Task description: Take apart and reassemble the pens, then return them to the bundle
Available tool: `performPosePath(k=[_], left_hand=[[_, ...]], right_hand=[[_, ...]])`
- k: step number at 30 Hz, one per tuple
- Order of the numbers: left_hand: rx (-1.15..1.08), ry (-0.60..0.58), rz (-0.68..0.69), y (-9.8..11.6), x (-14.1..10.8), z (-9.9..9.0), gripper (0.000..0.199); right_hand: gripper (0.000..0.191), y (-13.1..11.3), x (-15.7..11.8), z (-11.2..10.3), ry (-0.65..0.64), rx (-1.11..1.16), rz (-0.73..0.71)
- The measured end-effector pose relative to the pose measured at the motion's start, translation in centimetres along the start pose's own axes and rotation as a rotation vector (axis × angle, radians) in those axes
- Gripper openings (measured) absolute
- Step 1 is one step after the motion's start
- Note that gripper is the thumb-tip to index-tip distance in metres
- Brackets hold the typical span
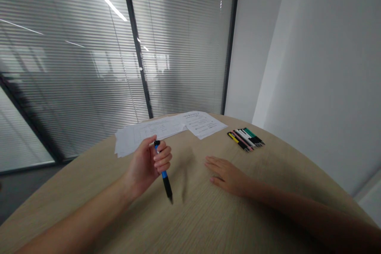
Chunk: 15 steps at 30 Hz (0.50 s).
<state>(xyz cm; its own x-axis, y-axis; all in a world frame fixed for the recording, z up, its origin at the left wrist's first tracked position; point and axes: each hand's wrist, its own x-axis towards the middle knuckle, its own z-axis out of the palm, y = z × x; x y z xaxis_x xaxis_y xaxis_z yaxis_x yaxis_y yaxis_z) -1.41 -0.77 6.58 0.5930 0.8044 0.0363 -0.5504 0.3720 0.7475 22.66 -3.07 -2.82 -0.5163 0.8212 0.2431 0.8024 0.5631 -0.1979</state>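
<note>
My left hand (150,164) is raised over the table, its fingers wrapped round a blue and black pen (167,184). The pen's tip points down toward the table and its top end sticks out near my thumb. Flat on the wooden table (193,222) lies my right hand (228,174), palm down with fingers stretched out and holding nothing. Beyond it, to the right, several pens (245,139) lie side by side in a row, with yellow, pink, white and green parts.
Printed papers (204,124) and more white sheets (154,130) overlap near the table's far edge. Behind the table stands a glass partition with blinds (187,47). A white wall (327,67) rises on the right.
</note>
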Motion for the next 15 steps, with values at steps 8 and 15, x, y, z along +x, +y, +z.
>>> performPosePath(k=[8, 15], left_hand=[[0.016, 0.033, 0.045, 1.9, -0.3, -0.3, 0.024], [0.034, 0.070, 0.130, 2.6, -0.1, -0.8, 0.029]], right_hand=[[0.045, 0.1, 0.0, 0.2, 0.013, 0.007, 0.002], [0.045, 0.1, 0.0, 0.5, 0.018, 0.010, 0.001]])
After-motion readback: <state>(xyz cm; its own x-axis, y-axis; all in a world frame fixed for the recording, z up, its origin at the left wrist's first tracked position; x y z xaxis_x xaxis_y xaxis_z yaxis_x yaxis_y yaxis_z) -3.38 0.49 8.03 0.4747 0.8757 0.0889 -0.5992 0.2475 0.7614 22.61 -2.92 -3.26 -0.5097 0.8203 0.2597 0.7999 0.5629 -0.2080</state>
